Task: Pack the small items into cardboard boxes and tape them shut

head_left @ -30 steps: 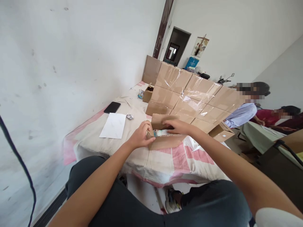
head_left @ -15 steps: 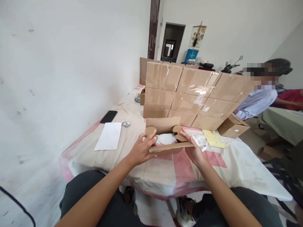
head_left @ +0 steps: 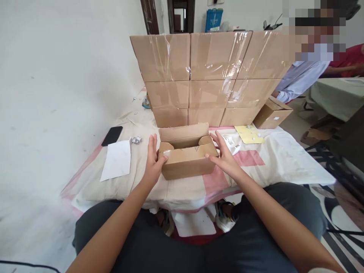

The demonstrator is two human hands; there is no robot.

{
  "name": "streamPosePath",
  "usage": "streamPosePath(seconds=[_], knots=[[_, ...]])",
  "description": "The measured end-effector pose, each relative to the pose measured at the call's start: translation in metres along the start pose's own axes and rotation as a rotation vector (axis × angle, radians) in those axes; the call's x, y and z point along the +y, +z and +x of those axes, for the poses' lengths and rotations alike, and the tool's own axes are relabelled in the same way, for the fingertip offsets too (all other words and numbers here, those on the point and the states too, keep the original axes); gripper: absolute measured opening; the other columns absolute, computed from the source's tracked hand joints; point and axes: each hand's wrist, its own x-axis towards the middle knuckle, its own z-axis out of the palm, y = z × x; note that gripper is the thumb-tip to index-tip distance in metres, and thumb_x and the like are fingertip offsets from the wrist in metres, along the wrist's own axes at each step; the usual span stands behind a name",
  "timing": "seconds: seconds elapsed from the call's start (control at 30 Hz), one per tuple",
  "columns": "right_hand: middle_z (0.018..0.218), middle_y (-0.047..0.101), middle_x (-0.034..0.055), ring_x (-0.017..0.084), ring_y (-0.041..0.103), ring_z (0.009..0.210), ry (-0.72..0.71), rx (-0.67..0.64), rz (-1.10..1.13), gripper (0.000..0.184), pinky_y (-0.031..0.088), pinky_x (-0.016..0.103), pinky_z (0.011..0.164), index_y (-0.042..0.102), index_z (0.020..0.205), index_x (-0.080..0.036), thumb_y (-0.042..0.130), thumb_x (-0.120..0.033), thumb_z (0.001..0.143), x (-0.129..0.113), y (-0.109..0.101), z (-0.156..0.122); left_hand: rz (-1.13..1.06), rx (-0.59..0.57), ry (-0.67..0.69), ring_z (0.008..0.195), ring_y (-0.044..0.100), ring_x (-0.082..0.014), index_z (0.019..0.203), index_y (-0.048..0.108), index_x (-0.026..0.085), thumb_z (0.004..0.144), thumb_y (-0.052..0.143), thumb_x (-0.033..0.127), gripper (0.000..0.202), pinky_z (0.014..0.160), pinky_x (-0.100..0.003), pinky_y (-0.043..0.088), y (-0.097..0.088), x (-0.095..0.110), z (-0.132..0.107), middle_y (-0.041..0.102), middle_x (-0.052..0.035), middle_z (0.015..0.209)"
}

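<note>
A small brown cardboard box [head_left: 186, 163] stands on the cloth-covered table [head_left: 273, 163] in front of me, its back flap up and its front flap folded over the top. My left hand [head_left: 152, 163] lies flat against the box's left end, fingers stretched, thumb on the front flap. Against the right end rests my right hand [head_left: 224, 157], fingers spread and thumb touching the flap's right corner. What is inside the box is hidden.
A wall of taped cardboard boxes [head_left: 210, 72] stands right behind the small box. A black phone [head_left: 112, 135], a white sheet [head_left: 116, 165] and crumpled foil [head_left: 136, 139] lie to the left. At the right are a yellow sheet [head_left: 249, 134], white plastic pieces [head_left: 231, 144], another small box [head_left: 272, 112] and a seated person [head_left: 301, 76].
The front flap has been folded over the open box, hiding the white round thing inside. Both hands have moved to the box's ends. My view has turned to face the stack.
</note>
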Motion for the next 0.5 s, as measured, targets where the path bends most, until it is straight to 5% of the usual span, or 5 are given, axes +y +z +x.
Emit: streamPosePath(seconds=[0.17,0.27,0.37,0.5], knots=[[0.168,0.028,0.0075,0.026,0.029,0.155,-0.113,0.041,0.026,0.086,0.033,0.047,0.121,0.024,0.159,-0.036,0.07,-0.047,0.086,0.012,0.007,0.011,0.169,-0.068,0.105,0.154,0.034,-0.0282,0.16,0.002,0.039,0.095,0.056,0.039,0.084,0.116,-0.048,0.046,-0.017,-0.012,0.008,0.025,-0.0108,0.169],[0.146,0.051,0.0095,0.027,0.047,0.14,-0.172,0.17,-0.077,0.057,0.038,0.047,0.116,0.045,0.138,-0.03,0.065,-0.042,0.087,0.017,0.01,0.011,0.267,-0.1,0.149,0.145,0.047,-0.0287,0.153,0.033,0.032,0.095,0.056,0.037,0.062,0.113,-0.047,0.049,-0.025,-0.008,0.008,0.047,-0.0125,0.153],[0.127,0.058,0.0094,0.028,0.052,0.129,-0.266,0.205,-0.193,0.026,0.039,0.048,0.114,0.056,0.115,-0.027,0.056,-0.039,0.092,0.019,0.012,0.01,0.401,-0.157,0.218,0.142,0.048,-0.0289,0.124,0.065,0.026,0.098,0.053,0.037,0.03,0.12,-0.051,0.039,-0.031,0.003,0.008,0.062,-0.009,0.134],[0.126,0.058,0.0105,0.03,0.051,0.128,-0.334,0.173,-0.244,0.018,0.038,0.051,0.114,0.06,0.105,-0.026,0.048,-0.037,0.096,0.02,0.011,0.01,0.558,-0.186,0.299,0.142,0.047,-0.0291,0.12,0.07,0.027,0.103,0.046,0.038,0.031,0.121,-0.055,0.033,-0.036,0.012,0.009,0.065,-0.0078,0.132]])
